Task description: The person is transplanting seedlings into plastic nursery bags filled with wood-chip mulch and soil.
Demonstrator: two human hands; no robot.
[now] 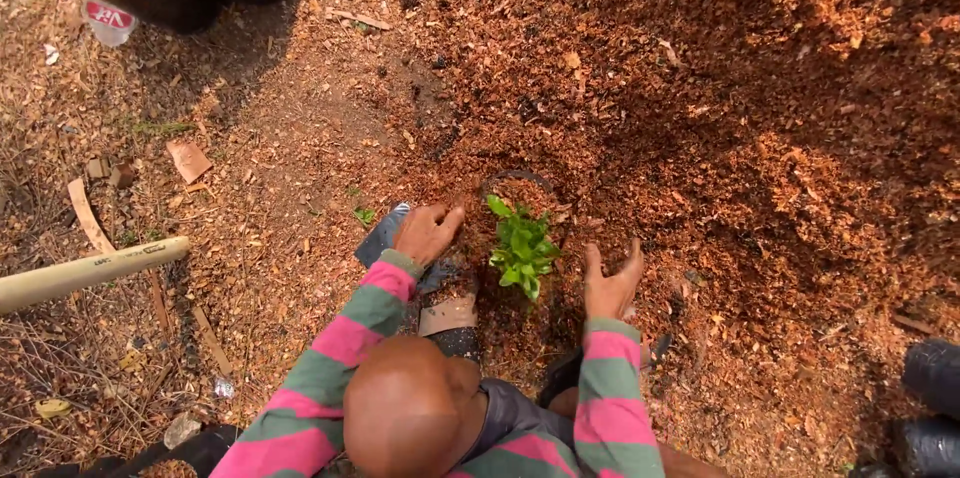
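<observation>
Small green seedling [521, 248] upright in a black grow bag [520, 181], amid reddish wood chips [760, 138]. Left hand [428, 231] at nine o'clock of the seedling, palm down on the bag's edge over a dark flat sheet [378, 238], fingers loosely curled, grasping nothing clearly. Right hand [612, 283] at four o'clock, open, fingers spread, released, resting on chips. Pale wooden handle [90, 271] well apart at nine o'clock. Cardboard scrap [447, 315] at seven o'clock. Black bags [932, 403] far off at four o'clock.

Harsh sun, dappled shade top right, sharp focus, wide-angle edge warp
</observation>
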